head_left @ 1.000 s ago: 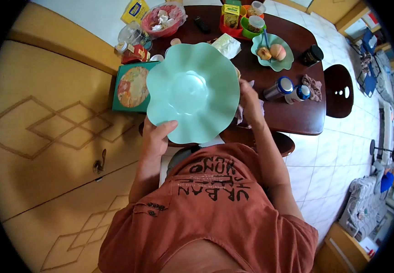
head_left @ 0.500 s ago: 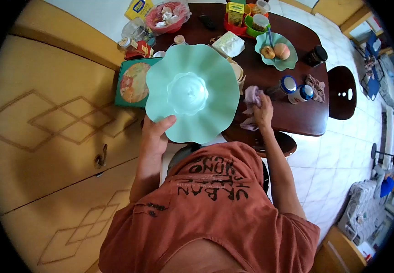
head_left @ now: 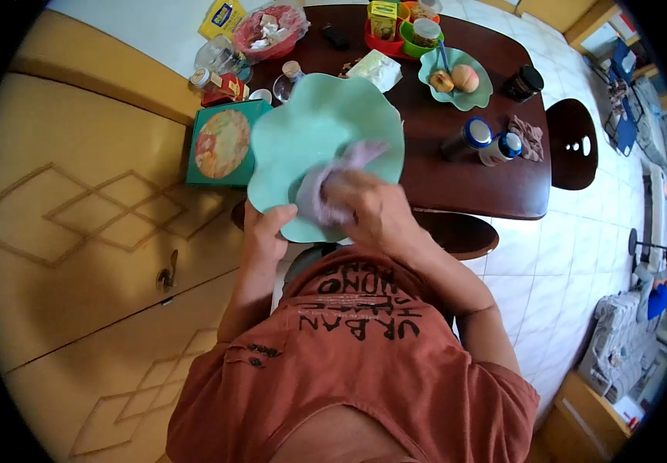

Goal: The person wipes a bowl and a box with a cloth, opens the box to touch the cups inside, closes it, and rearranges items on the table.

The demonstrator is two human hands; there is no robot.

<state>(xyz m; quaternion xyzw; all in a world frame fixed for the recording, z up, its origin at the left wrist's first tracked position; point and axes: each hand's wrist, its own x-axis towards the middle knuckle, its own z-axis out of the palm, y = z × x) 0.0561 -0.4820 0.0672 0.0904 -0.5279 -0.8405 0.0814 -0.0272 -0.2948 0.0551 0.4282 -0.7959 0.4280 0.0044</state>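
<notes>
A mint-green plate with a wavy rim [head_left: 295, 123] is tilted up in front of me. My left hand [head_left: 268, 231] grips its lower left edge, thumb on the inner face and the other fingers hidden behind. Inside the plate, my right hand [head_left: 376, 212] is closed on a pale purple cloth [head_left: 320, 202] and presses it against the lower part of the surface. The cloth is bunched, with a loose end sticking out above the knuckles. Some blur covers the right fingers.
A dark wooden table [head_left: 418, 185] bears a smaller green dish [head_left: 481, 71] with fruit, two blue-lidded containers [head_left: 476, 135], a dark jar [head_left: 525, 82], a crumpled brown cloth [head_left: 528, 137] and a red bowl [head_left: 272, 38]. A green box [head_left: 202, 166] lies left of the plate; a chair [head_left: 457, 235] sits below the table edge.
My right hand has moved left from beside the plate into it, bringing the purple cloth onto its inner surface. My left hand keeps its hold on the rim.
</notes>
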